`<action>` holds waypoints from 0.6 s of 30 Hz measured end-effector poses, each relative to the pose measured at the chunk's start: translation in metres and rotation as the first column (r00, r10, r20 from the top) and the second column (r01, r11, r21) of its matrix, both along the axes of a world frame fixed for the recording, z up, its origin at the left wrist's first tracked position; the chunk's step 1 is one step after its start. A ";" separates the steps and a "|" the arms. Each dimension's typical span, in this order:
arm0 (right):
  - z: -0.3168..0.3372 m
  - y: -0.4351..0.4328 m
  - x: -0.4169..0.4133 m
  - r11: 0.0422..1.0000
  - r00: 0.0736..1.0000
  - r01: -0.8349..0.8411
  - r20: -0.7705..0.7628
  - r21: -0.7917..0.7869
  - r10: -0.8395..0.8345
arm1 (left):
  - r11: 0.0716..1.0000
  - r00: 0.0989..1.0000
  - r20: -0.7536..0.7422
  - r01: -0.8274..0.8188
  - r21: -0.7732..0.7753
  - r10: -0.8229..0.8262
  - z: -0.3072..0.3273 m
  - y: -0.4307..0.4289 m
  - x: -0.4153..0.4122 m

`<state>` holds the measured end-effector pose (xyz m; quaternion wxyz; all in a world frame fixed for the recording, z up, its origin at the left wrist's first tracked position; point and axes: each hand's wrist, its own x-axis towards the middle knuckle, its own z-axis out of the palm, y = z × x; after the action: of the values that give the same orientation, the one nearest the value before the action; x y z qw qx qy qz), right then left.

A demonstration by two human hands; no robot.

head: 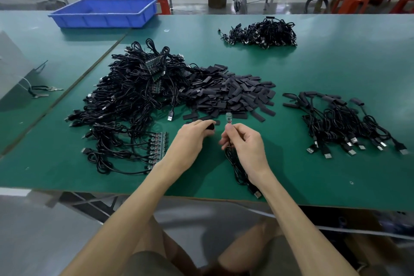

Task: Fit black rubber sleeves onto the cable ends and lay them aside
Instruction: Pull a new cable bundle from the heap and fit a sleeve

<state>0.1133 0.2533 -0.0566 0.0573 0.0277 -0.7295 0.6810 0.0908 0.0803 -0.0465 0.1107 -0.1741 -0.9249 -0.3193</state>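
Observation:
My left hand (192, 135) pinches a black rubber sleeve (210, 126) just above the green table. My right hand (244, 141) holds a black cable (237, 168) near its end, with the small bare circuit board tip (228, 117) pointing up and away. The sleeve and the tip are a short way apart. The cable's USB plug (257, 194) lies near the front edge. A heap of loose sleeves (233, 92) lies just beyond my hands. A big tangle of cables (134, 92) sits to the left. Sleeved cables (342, 123) lie in a pile at the right.
A second pile of cables (262, 33) sits at the far middle of the table (336, 63). A blue plastic bin (105, 13) stands at the far left. A grey box with keys (42, 92) is at the left edge. A person sits beyond at the top right.

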 end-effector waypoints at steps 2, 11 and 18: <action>0.000 -0.002 0.001 0.992 0.998 -0.068 0.000 0.106 0.068 | 1.000 1.000 -0.020 0.023 0.016 -0.023 -0.001 -0.004 0.000; 0.004 -0.001 0.002 0.969 0.986 -0.169 0.034 0.181 0.165 | 0.999 0.998 -0.027 0.051 0.015 -0.051 0.004 -0.012 -0.002; 0.004 0.000 0.001 0.957 0.979 -0.202 0.052 0.206 0.195 | 0.986 0.990 -0.014 0.135 -0.093 -0.137 0.009 -0.018 -0.005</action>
<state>0.1140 0.2530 -0.0528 -0.0257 0.0962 -0.7918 0.6026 0.0855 0.0624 -0.0371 0.0899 -0.2449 -0.9235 -0.2813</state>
